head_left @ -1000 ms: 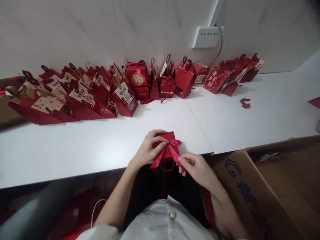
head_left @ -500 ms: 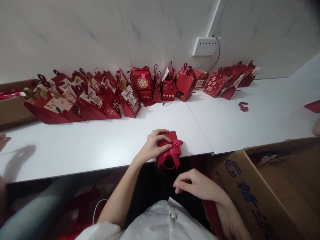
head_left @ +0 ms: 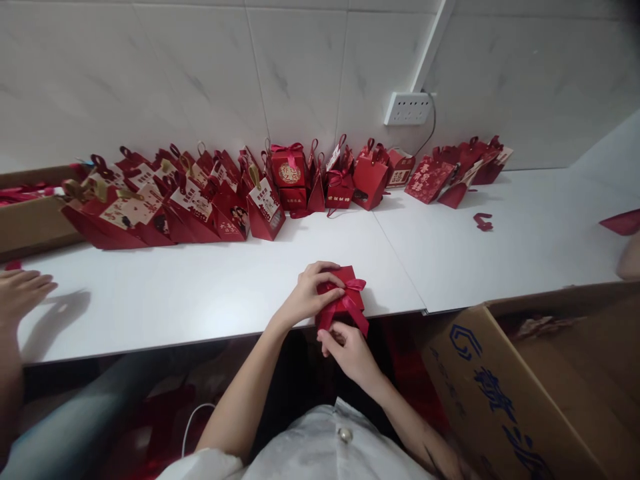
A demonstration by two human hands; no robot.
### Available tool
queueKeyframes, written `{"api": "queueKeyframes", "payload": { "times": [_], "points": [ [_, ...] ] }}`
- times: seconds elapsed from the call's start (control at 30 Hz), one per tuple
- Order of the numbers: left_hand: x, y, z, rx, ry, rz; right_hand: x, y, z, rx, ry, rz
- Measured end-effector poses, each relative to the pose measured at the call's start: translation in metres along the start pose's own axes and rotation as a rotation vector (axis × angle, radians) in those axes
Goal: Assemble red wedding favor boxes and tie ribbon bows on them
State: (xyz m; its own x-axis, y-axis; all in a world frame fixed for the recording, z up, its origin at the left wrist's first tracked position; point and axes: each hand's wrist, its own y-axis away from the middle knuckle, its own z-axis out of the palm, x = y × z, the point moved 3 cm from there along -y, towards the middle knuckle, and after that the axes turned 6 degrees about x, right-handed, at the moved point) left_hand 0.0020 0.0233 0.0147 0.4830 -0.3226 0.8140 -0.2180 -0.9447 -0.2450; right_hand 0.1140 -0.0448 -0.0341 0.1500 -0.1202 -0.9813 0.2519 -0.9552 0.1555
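A small red box (head_left: 345, 272) with a pink ribbon bow (head_left: 354, 287) sits at the front edge of the white table (head_left: 190, 287). My left hand (head_left: 314, 291) lies over the left part of the box, its fingers wrapped onto the top beside the bow. Just below, my right hand (head_left: 343, 345) has its fingers pinched together at a ribbon tail hanging over the box's front. The fingertips partly hide that tail.
Red gift boxes (head_left: 200, 213) line the wall. A loose ribbon piece (head_left: 483, 222) lies at right. An open cardboard box (head_left: 500, 373) stands at lower right; another (head_left: 37, 227) is far left. Another person's hand (head_left: 25, 293) is over the table's left end.
My right hand has moved up and left to the ribbon at the box's front and closed its fingers. My left hand has stayed on the box. The other person's hand has come further into view.
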Motion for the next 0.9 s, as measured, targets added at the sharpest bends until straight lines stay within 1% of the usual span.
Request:
{"api": "queueKeyframes", "payload": {
  "times": [0.07, 0.13, 0.17, 0.2, 0.23, 0.3, 0.33, 0.37, 0.4, 0.43, 0.47, 0.53, 0.63, 0.7, 0.8, 0.9],
  "points": [
    [0.0, 0.0, -0.001, -0.002, 0.005, 0.0, -0.005, 0.011, -0.009, -0.142, 0.11, -0.018],
    [0.0, 0.0, -0.001, -0.018, 0.025, 0.017, -0.013, 0.02, -0.024, -0.295, 0.116, 0.026],
    [0.0, 0.001, 0.0, -0.019, 0.049, 0.031, -0.016, 0.021, -0.035, -0.302, 0.076, 0.061],
    [-0.001, 0.003, 0.0, 0.008, 0.081, 0.045, -0.021, 0.019, -0.048, -0.242, 0.039, 0.061],
    [-0.002, 0.005, 0.0, 0.069, 0.116, 0.052, -0.025, 0.014, -0.063, -0.111, 0.02, 0.019],
    [-0.007, 0.011, -0.002, 0.281, 0.169, 0.016, -0.031, -0.002, -0.089, 0.22, 0.043, -0.083],
    [-0.011, 0.015, -0.003, 0.398, 0.176, -0.035, -0.031, -0.012, -0.097, 0.311, 0.07, -0.099],
    [-0.014, 0.019, -0.003, 0.493, 0.168, -0.101, -0.03, -0.022, -0.1, 0.352, 0.092, -0.095],
    [-0.017, 0.023, -0.003, 0.55, 0.15, -0.17, -0.028, -0.032, -0.1, 0.35, 0.108, -0.081],
    [-0.019, 0.026, -0.002, 0.571, 0.128, -0.233, -0.026, -0.041, -0.096, 0.323, 0.113, -0.066],
    [-0.019, 0.028, -0.002, 0.569, 0.107, -0.279, -0.024, -0.048, -0.091, 0.288, 0.104, -0.055],
    [-0.018, 0.03, -0.001, 0.521, 0.089, -0.326, -0.022, -0.057, -0.079, 0.236, 0.058, -0.051],
    [-0.016, 0.029, 0.002, 0.457, 0.185, -0.349, -0.022, -0.057, -0.068, 0.236, -0.044, -0.078],
    [-0.015, 0.029, 0.005, 0.452, 0.293, -0.368, -0.021, -0.054, -0.065, 0.258, -0.095, -0.107],
    [-0.015, 0.029, 0.009, 0.497, 0.4, -0.407, -0.016, -0.05, -0.064, 0.254, -0.144, -0.149],
    [-0.015, 0.03, 0.013, 0.552, 0.423, -0.406, -0.009, -0.047, -0.066, 0.254, -0.177, -0.166]
  ]
}}
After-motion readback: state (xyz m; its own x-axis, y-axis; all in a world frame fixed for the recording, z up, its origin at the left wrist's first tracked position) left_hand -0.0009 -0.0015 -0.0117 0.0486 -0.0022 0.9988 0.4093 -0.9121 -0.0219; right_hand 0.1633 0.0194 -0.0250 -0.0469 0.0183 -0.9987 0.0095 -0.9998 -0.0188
